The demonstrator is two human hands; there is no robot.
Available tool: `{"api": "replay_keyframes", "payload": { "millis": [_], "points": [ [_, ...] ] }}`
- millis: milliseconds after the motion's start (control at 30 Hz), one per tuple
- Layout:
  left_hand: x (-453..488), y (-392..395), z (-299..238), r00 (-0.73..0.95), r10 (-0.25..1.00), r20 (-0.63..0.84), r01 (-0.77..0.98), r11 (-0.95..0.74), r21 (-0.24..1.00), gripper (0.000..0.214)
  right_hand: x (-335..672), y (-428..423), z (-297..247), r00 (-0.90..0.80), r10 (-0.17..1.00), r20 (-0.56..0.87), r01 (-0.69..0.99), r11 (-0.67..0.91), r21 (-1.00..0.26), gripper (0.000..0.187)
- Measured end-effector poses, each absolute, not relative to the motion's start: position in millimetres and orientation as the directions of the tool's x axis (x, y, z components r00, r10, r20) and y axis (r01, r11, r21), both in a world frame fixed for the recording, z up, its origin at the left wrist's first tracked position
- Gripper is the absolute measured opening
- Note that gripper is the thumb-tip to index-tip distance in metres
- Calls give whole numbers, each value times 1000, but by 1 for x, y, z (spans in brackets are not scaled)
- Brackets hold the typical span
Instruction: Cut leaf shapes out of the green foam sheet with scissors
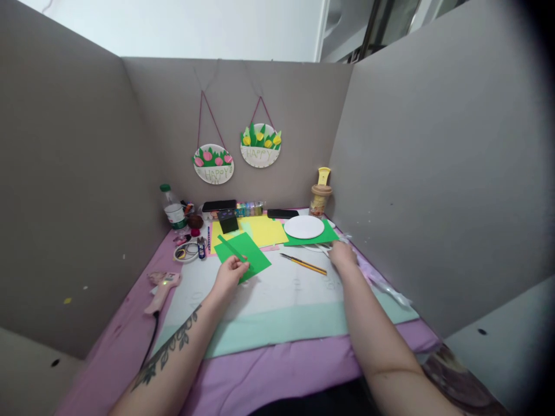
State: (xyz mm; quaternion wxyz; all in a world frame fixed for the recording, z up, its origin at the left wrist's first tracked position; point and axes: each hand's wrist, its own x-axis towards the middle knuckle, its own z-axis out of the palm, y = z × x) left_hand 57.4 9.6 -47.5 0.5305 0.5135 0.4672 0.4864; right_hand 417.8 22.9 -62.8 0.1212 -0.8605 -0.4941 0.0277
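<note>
My left hand point(233, 270) pinches a green paper strip point(231, 247) between thumb and fingers. The strip slants over a green paper sheet point(255, 260), which lies under the same hand; whether the fingers also grip the sheet I cannot tell. At the right side of the table, my right hand point(343, 255) reaches beside a white paper plate point(303, 227) and the green sheet point(328, 232) beneath it. Its fingers are mostly hidden behind the hand, near white things and crumpled clear plastic. Two pencil-like sticks, yellow and dark point(306, 264), lie between my hands.
A pink glue gun point(161, 292) with its cord lies at left, near a tape roll point(184, 252) and a bottle point(173, 211). Yellow paper point(258, 231), a black box point(228, 221) and a lidded cup point(319, 199) stand farther back. Two decorated plates point(261, 155) hang on the grey partition.
</note>
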Motion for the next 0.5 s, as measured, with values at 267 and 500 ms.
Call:
{"api": "replay_keyframes", "payload": {
  "millis": [267, 500],
  "points": [
    [58, 8, -45, 79, 997, 7, -45, -4, 999, 34, 415, -1, -29, 476, 878, -39, 861, -475, -182, 35],
    [56, 12, -48, 29, 1000, 12, -73, -10, 997, 32, 452, -92, 27, 210, 977, 32, 872, -173, -457, 26]
  ]
}}
